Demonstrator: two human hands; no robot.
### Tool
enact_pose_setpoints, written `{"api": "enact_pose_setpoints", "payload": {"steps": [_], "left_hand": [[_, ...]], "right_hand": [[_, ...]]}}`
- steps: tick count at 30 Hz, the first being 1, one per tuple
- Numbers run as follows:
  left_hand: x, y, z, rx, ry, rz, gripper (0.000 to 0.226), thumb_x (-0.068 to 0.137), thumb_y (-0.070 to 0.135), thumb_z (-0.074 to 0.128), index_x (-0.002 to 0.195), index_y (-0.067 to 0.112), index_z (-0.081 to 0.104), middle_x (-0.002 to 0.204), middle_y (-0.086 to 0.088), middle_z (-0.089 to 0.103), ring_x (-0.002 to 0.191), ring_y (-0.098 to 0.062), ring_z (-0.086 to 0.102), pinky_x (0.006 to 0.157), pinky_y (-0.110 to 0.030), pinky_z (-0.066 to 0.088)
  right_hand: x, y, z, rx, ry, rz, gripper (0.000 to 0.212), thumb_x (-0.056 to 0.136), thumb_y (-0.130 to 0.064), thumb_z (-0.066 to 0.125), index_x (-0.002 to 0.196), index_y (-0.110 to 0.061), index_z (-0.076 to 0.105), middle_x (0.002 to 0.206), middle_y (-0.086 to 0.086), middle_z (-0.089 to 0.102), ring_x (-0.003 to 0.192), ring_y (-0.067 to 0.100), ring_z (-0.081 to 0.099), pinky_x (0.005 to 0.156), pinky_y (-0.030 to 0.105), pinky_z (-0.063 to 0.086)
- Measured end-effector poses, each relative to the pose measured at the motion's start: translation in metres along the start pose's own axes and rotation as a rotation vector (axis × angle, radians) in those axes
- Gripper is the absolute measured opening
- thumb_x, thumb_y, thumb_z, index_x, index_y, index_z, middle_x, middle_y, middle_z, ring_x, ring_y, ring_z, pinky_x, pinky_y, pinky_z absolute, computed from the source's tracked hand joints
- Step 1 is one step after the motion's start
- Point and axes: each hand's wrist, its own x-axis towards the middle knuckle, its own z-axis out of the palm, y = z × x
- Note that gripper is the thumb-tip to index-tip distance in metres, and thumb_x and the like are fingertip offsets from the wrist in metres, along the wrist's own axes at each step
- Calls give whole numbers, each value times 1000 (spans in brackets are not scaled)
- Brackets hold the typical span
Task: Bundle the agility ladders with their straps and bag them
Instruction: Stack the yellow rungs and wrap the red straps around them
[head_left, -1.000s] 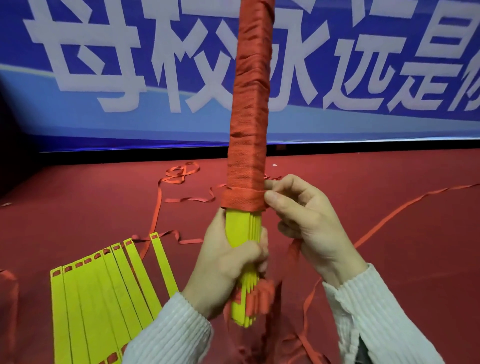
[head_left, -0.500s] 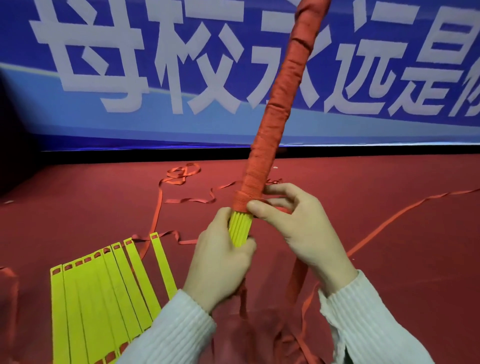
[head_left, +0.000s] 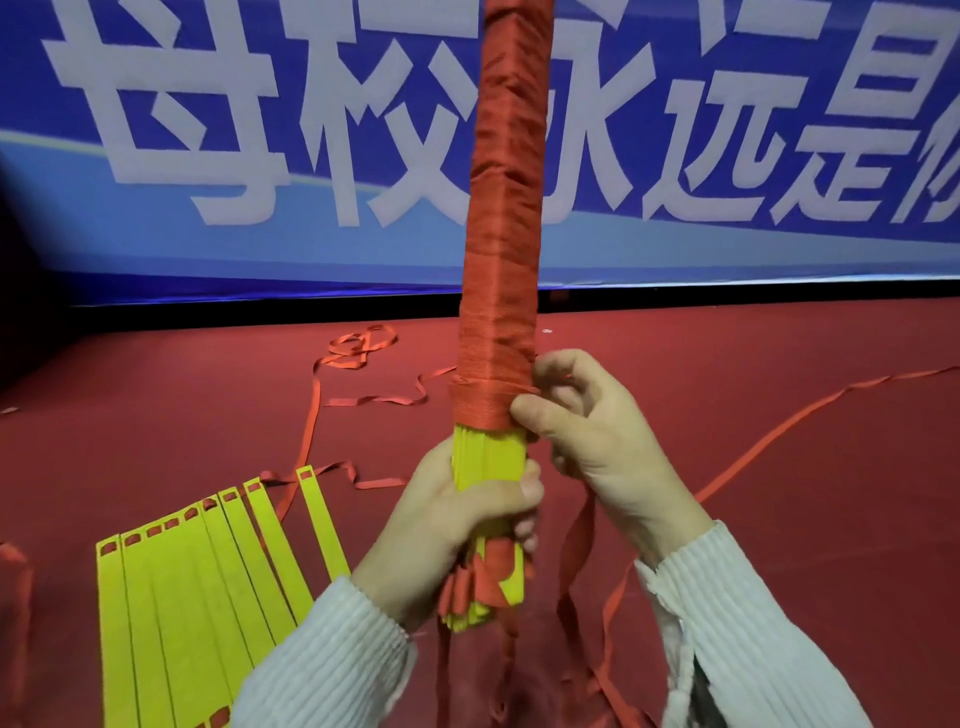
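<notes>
A bundle of yellow ladder rungs stands upright in front of me, wound most of its length in red strap. My left hand grips the bare yellow part near the bottom. My right hand holds the strap against the lowest wrap, thumb on the red band. Loose strap hangs down from under that hand. A second ladder's yellow rungs lie fanned flat on the floor at lower left, with red strap threaded through their slots.
Red carpet covers the floor. Loose red straps trail across it behind the bundle and to the right. A blue banner with large white characters stands along the back.
The bundle tilted to the right half a second ago and now stands upright again. My right hand has shifted on the lowest wrap of strap; my left hand keeps its grip.
</notes>
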Motion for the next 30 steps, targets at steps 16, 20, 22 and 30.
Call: {"api": "enact_pose_setpoints", "payload": {"steps": [16,20,22,30], "left_hand": [[11,-22,-5,831,633,162,33,84,33,79,108,28,57,94,8,71,95,-29,69,79,-47,54],[13,-15,-14,759,629,105,27,83,31,81,99,27,61,84,9,71,85,-22,70,78,-43,55],[13,-13,-15,708,602,76,29,78,38,79,99,26,63,85,9,74,83,-17,71,82,-46,57],[13,-13,-20,686,614,102,27,84,26,81,101,28,61,86,9,72,81,-14,68,78,-42,55]], "right_hand": [[-14,-13,6,-884,158,-82,24,80,-51,78,80,-29,67,74,-21,68,74,-1,61,72,27,46],[-12,-20,-6,-709,9,-155,11,95,-24,73,85,-24,78,68,-23,66,67,-5,57,67,17,39],[-9,-16,-10,-611,41,-170,12,97,-14,69,99,-17,81,72,-27,68,73,-8,61,70,9,40],[-6,-8,-18,-574,-98,-55,5,91,-18,77,95,-20,78,58,-18,61,55,-1,50,59,17,37]]}}
